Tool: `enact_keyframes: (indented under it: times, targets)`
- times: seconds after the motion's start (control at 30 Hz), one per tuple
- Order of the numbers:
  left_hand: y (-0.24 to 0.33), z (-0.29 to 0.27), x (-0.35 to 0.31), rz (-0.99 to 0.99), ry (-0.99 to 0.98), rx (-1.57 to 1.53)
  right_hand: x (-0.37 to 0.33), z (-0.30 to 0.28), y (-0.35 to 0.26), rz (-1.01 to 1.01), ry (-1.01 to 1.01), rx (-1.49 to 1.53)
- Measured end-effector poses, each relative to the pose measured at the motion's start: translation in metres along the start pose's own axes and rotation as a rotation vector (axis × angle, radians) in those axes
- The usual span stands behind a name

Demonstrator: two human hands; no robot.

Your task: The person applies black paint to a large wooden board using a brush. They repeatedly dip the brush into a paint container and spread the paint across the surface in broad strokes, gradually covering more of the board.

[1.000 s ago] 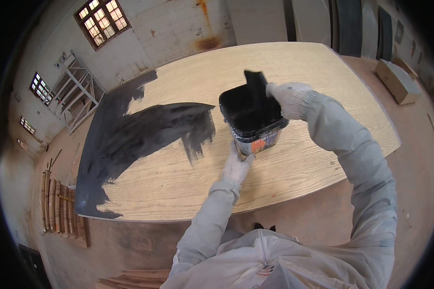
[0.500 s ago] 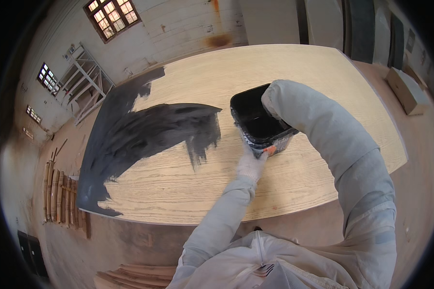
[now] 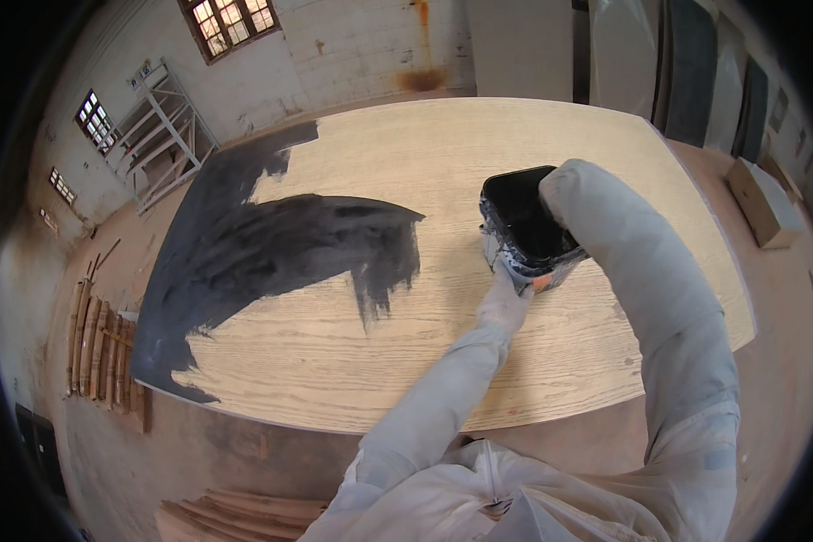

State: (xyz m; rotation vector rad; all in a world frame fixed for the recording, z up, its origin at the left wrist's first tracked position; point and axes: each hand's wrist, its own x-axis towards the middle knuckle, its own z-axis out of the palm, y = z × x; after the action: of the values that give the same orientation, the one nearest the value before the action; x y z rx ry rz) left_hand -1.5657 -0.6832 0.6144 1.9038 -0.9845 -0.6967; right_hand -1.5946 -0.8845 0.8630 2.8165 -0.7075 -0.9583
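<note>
A black, squarish bucket is held above the wooden board, its inside dark and its outer wall smeared with paint. My left hand, in a whitish glove, grips the bucket's near side beside an orange patch. At the bucket's right side my right sleeve curves in and ends at the rim. The sleeve hides my right hand, so its fingers and anything in them do not show. Dark paint covers the board's left end and reaches in a broad, ragged patch toward the middle; pale wood grain shows elsewhere.
Large grey panels lean against the far wall. A long box lies on the floor at right. A white metal rack stands at far left, with wooden poles nearer. More timber lies below the board's near edge.
The bucket has moved right over the board, together with my left hand and right sleeve. The view has shifted a little. The painted patch looks the same.
</note>
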Motion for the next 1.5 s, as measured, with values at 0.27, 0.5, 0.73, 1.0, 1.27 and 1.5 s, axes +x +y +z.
enact_keyframes:
  times: [0.27,0.5,0.73,1.0,1.27,1.5]
  targets:
    - [0.029,0.021,0.015,-0.006,-0.064,-0.009,-0.026,0.036,0.044,0.107,0.251,0.161]
    - [-0.007,0.023,-0.034,0.068,-0.142,0.081,-0.023,0.069,0.052,0.192,0.405,0.253]
    - [-0.045,-0.038,-0.180,0.085,-0.186,0.058,-0.029,0.086,0.050,0.209,0.470,0.373]
    - [-0.173,-0.154,-0.301,0.127,0.609,-0.182,-0.092,0.128,0.086,0.094,0.977,0.601]
    - [-0.272,-0.283,-0.356,-0.105,1.021,-0.464,-0.184,0.264,-0.085,0.359,0.699,1.201]
    - [-0.355,-0.389,-0.405,-0.107,0.949,-0.422,-0.130,0.303,-0.310,0.427,0.564,1.510]
